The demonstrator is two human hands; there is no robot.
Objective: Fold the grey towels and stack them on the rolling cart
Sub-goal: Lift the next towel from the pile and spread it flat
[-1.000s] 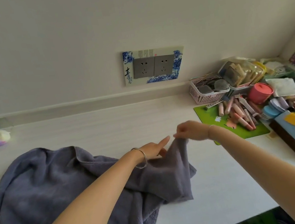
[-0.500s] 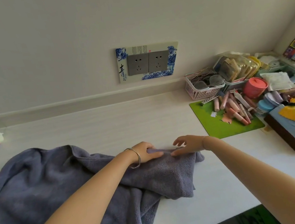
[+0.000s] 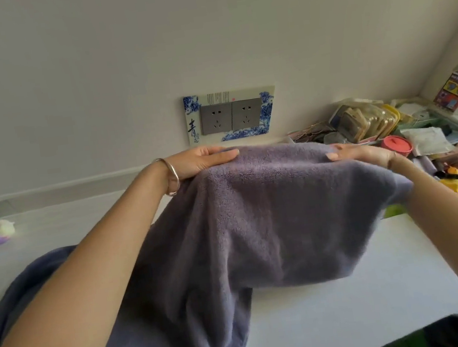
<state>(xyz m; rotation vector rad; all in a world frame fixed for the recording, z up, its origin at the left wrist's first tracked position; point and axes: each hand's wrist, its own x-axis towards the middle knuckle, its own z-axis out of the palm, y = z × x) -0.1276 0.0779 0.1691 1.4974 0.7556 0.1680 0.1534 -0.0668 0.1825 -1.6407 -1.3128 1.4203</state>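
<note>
The grey towel (image 3: 273, 226) hides most of our right hand (image 3: 366, 155); we make out only one fingertip on the cloth. The towel's lower end runs out of view beneath our arms. Both arms reach forward above the white desk (image 3: 345, 318). Our left hand (image 3: 202, 161) grips the towel's top edge, fingers laid along it. The right hand grips the same edge, and the towel hangs between and below them. Beyond the hands a socket plate (image 3: 231, 115) sits on the wall, and a red pot (image 3: 395, 144) stands just past the right hand.
</note>
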